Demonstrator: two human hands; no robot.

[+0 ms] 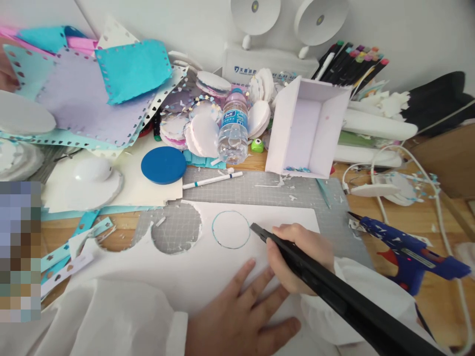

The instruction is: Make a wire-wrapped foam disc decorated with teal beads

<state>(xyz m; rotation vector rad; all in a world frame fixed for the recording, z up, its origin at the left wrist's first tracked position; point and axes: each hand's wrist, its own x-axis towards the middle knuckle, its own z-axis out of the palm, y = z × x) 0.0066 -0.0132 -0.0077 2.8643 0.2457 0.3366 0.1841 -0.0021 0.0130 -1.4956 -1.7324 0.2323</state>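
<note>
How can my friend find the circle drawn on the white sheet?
Start at the white sheet lying over the grey cutting mat. Look just left of the tip of the long black tool in the right hand. The drawn circle is a thin teal outline, white inside, unlike the round cut-out beside it, where the mat shows through.

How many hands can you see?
2. The left hand lies spread on the white sheet; the right hand holds the black tool, tip beside the drawn circle. The blurred patch at left may hide more.
</note>
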